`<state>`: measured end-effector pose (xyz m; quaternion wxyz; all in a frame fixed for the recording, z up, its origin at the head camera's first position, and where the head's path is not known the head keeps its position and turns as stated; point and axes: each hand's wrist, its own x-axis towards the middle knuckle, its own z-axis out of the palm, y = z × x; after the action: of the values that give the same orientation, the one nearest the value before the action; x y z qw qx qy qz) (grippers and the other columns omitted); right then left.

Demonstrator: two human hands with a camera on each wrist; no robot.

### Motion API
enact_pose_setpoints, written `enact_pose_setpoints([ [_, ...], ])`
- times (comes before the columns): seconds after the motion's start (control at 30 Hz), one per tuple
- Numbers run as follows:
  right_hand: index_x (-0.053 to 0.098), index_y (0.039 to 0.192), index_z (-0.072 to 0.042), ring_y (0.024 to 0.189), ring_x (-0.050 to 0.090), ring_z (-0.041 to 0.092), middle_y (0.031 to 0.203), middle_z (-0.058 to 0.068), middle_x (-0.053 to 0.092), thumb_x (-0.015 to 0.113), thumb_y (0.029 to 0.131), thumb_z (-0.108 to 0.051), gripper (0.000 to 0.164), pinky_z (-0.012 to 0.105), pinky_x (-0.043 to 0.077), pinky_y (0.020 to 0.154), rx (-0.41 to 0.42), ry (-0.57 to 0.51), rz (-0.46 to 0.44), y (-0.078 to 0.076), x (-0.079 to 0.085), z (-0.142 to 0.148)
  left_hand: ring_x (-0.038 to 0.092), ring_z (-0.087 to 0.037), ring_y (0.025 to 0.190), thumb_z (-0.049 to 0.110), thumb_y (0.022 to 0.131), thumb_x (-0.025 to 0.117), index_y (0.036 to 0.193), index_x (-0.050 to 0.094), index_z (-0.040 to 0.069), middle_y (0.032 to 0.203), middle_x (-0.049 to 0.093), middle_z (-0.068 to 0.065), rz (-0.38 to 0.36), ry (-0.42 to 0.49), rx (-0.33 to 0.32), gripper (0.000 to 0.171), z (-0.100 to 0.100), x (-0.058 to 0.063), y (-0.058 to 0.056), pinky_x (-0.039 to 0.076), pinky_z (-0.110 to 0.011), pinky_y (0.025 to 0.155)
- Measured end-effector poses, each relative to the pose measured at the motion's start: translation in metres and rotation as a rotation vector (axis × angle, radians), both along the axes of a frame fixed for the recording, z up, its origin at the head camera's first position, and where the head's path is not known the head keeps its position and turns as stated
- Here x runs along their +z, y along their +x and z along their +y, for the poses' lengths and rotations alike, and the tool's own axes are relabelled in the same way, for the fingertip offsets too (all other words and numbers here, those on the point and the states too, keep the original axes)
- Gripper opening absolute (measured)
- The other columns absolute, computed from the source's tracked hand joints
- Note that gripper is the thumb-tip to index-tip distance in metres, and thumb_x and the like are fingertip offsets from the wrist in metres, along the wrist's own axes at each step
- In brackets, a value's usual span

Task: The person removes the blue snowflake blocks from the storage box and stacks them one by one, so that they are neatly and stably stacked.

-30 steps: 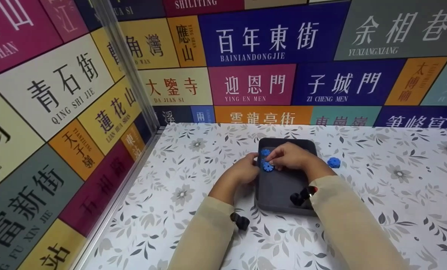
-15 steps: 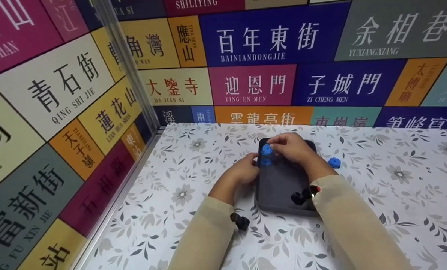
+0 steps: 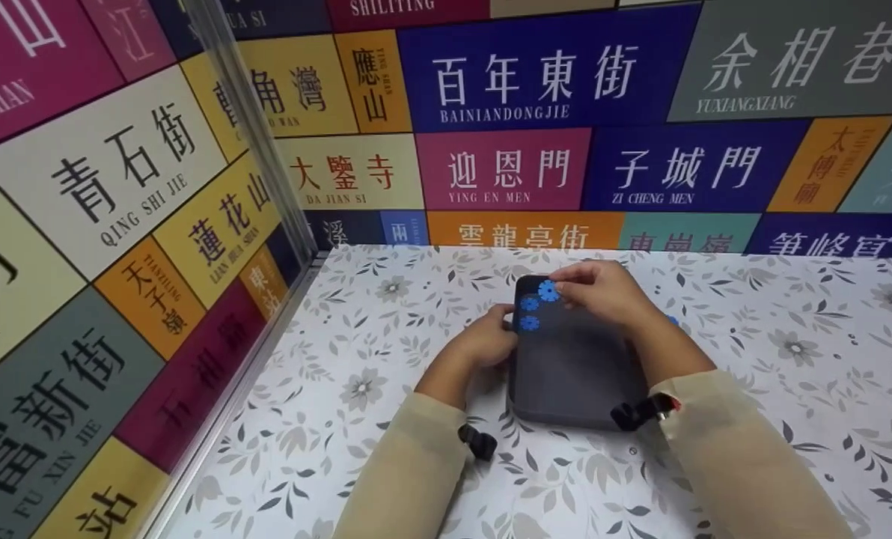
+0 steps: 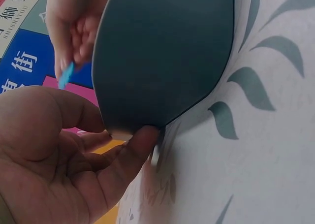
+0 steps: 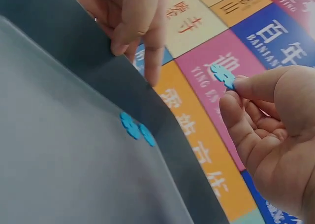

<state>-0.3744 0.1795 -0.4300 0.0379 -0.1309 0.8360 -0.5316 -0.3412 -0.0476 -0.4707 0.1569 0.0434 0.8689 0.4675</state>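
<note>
My right hand (image 3: 603,292) pinches a blue notched plastic disc (image 3: 548,290) between thumb and fingertips, near the far end of a dark grey tray (image 3: 573,374). In the right wrist view this held disc (image 5: 224,76) appears apart from the tray wall. Two similar blue discs lie inside the tray by its left wall, a farther one (image 3: 529,303) and a nearer one (image 3: 529,323). My left hand (image 3: 487,340) holds the tray's left side; the left wrist view has its thumb and fingers (image 4: 142,140) pinching the tray wall (image 4: 162,56).
Another blue piece (image 3: 673,320) sits right of the tray, mostly hidden behind my right forearm. The table (image 3: 356,464) has a leaf-patterned cover. Walls of coloured sign panels (image 3: 503,168) stand behind and on the left.
My right hand has moved from the tray's left side away and rightward, carrying a blue disc. Its forearm now covers most of the outside piece. The left hand stays on the tray.
</note>
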Motion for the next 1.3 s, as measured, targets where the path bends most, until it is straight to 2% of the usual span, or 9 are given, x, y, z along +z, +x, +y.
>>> enact_pose_setpoints([
  [0.1,0.074,0.129,0.002,0.081,0.072,0.008,0.098,-0.007,0.077,0.071,0.103,-0.02,0.034,0.029,0.065,0.081,-0.047,-0.048,-0.008,0.012,0.003,0.015,0.07,-0.026,0.108,0.009,0.098,0.054,0.164,0.04,0.013,0.149,0.062,-0.018,-0.01,0.028,0.01,0.068,0.0,-0.001,0.001,0.063,-0.039,0.083],
  [0.2,0.072,0.133,0.003,0.083,0.072,0.006,0.098,-0.017,0.076,0.071,0.104,-0.021,0.038,0.025,0.064,0.08,-0.107,-0.091,-0.024,0.022,0.005,0.035,0.071,-0.026,0.107,0.009,0.098,0.054,0.164,0.04,0.013,0.149,0.062,-0.018,-0.008,0.035,0.01,0.068,0.0,-0.001,0.001,0.063,-0.038,0.081],
  [0.37,0.066,0.14,0.002,0.088,0.072,0.003,0.101,-0.022,0.074,0.069,0.105,-0.03,0.048,0.021,0.063,0.082,-0.196,-0.101,-0.054,0.028,0.0,0.076,0.071,-0.026,0.106,0.01,0.099,0.054,0.164,0.04,0.013,0.149,0.062,-0.017,-0.016,0.048,0.019,0.067,0.001,0.0,0.001,0.063,-0.039,0.082],
  [0.5,0.064,0.142,0.002,0.087,0.071,0.003,0.101,-0.022,0.074,0.07,0.104,-0.033,0.053,0.02,0.063,0.082,-0.247,-0.121,-0.08,0.024,-0.011,0.105,0.07,-0.025,0.106,0.011,0.099,0.054,0.164,0.041,0.013,0.148,0.062,-0.017,-0.023,0.061,0.028,0.067,0.002,0.0,0.0,0.062,-0.039,0.083],
  [0.6,0.065,0.141,0.001,0.086,0.07,0.001,0.101,-0.022,0.074,0.071,0.103,-0.032,0.05,0.019,0.063,0.082,-0.282,-0.15,-0.102,0.019,-0.023,0.121,0.07,-0.025,0.107,0.011,0.098,0.053,0.164,0.04,0.014,0.148,0.062,-0.017,-0.025,0.065,0.025,0.067,0.001,0.0,0.0,0.062,-0.039,0.083],
  [0.83,0.08,0.121,-0.018,0.081,0.068,0.002,0.095,-0.02,0.075,0.075,0.101,-0.025,0.022,0.02,0.062,0.077,-0.354,-0.246,-0.207,0.01,-0.047,0.148,0.069,-0.025,0.104,0.011,0.097,0.054,0.164,0.04,0.014,0.148,0.063,-0.017,-0.03,0.094,0.02,0.068,-0.001,-0.002,-0.001,0.061,-0.038,0.08],
  [1.07,0.081,0.121,-0.019,0.077,0.069,0.001,0.087,-0.018,0.076,0.074,0.102,-0.023,0.021,0.019,0.061,0.072,-0.343,-0.194,-0.194,0.008,-0.066,0.161,0.066,-0.025,0.114,0.013,0.097,0.052,0.163,0.042,0.014,0.149,0.063,-0.017,0.012,0.059,0.004,0.067,-0.003,-0.003,-0.001,0.059,-0.041,0.096],
  [1.3,0.083,0.11,-0.018,0.076,0.07,0.003,0.085,-0.012,0.077,0.074,0.101,-0.016,0.013,0.019,0.062,0.073,-0.322,-0.284,-0.258,0.01,-0.072,0.164,0.066,-0.027,0.117,0.012,0.096,0.052,0.162,0.042,0.013,0.151,0.062,-0.017,0.009,0.057,0.006,0.067,-0.002,-0.005,-0.002,0.061,-0.04,0.092],
])
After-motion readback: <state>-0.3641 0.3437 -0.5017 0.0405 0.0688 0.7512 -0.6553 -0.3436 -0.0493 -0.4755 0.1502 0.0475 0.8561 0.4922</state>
